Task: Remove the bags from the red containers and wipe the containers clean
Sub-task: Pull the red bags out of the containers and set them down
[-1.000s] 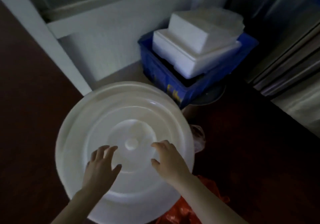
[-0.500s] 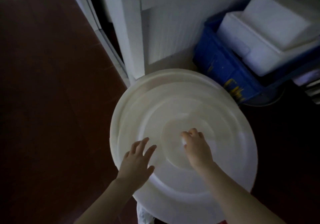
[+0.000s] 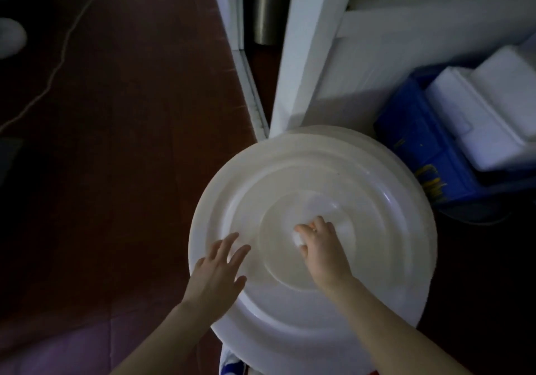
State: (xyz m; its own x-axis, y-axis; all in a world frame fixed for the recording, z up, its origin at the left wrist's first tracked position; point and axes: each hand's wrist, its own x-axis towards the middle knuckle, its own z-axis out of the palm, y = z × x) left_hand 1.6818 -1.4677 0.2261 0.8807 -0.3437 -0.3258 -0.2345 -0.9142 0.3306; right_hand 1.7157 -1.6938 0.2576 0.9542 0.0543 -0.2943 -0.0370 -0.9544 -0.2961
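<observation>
Head view: the right hand (image 3: 322, 247) has its fingers curled round the small central knob (image 3: 298, 238) of the big white lid (image 3: 362, 200), pinching it. A second ago that knob lay bare between the two hands. The left hand (image 3: 216, 270) lies flat with fingers spread on the lid's left rim, as it did half a second ago. The red container is hidden under the lid, directly below both hands. Since the earlier frames the view has swung left. The blue crate (image 3: 420, 142) with its white foam boxes (image 3: 493, 113) now sits at the right edge, well apart from the hands. The white door frame (image 3: 304, 55) stands just behind the lid. More dark red floor (image 3: 130, 142) shows, with a pale cord (image 3: 55, 64) across it.
</observation>
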